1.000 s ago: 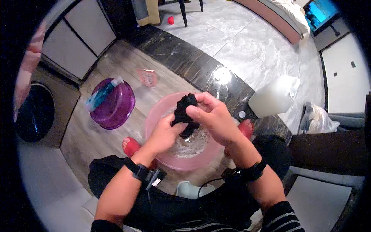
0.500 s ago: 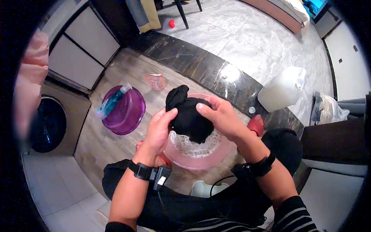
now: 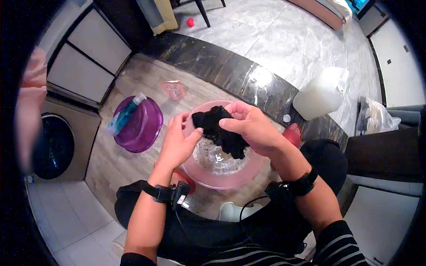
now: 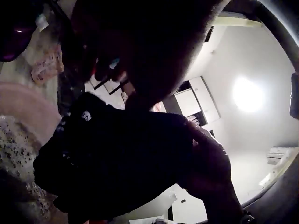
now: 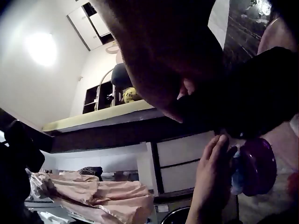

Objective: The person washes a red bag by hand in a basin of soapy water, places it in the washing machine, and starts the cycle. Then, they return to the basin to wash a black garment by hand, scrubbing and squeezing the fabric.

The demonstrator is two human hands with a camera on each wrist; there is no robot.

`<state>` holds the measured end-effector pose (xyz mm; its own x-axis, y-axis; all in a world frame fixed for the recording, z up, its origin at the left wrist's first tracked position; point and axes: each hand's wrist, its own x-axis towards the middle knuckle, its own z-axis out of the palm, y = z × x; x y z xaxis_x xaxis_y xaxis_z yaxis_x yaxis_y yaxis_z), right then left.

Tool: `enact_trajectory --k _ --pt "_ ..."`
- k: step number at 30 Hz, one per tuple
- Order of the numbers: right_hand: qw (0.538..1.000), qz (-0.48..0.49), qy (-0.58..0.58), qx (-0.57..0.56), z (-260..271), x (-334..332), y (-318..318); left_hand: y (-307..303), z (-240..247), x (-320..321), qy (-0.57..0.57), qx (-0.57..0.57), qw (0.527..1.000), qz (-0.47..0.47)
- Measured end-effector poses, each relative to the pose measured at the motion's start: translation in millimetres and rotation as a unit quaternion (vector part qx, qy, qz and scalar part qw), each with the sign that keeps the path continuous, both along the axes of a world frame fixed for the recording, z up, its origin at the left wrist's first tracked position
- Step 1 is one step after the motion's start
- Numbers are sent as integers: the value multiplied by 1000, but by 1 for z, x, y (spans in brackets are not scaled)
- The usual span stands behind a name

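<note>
A wet-looking black cloth (image 3: 222, 128) hangs bunched over a pink basin (image 3: 239, 181) of sudsy water (image 3: 217, 163). My right hand (image 3: 253, 128) pinches its right side between thumb and fingers; in the left wrist view that hand (image 4: 208, 163) grips the cloth's end. My left hand (image 3: 177, 139) is at the cloth's left edge, thumb tip close by it, fingers spread apart from the thumb with pink basin showing between. Seen from the right wrist, the left hand (image 5: 212, 172) is beside the dark cloth (image 5: 252, 93), its fingers fairly straight.
Left of the pink basin stands a purple basin (image 3: 151, 126), with a bottle of blue liquid (image 3: 125, 116) across it. A pink packet (image 3: 173, 90) lies behind. To the right are a white jug (image 3: 320, 94), a small cap (image 3: 286, 118) and a red slipper (image 3: 293, 133).
The cloth went from bunched between both hands, to spread wide, to gathered again toward my right hand. My left fingers have loosened from its left side.
</note>
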<state>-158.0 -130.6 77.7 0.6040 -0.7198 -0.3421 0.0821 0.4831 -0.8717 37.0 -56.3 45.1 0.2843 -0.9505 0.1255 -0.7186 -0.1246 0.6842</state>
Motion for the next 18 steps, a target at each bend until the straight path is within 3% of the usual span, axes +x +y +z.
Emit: enact_trajectory --k 3,8,11,17,18 --pt "999 12 31 -2 -12 2 4 2 -1 -6 213 127 961 -124" --pt "998 16 -53 17 -4 4 9 9 -26 -23 180 183 954 -157" --pt "995 20 -98 30 6 1 9 15 -65 -18 134 149 966 -161" --pt "993 10 -113 24 2 2 10 10 -52 -24 222 279 924 -141" --pt "994 -3 -103 24 6 2 10 9 -53 -23 192 290 927 -139"
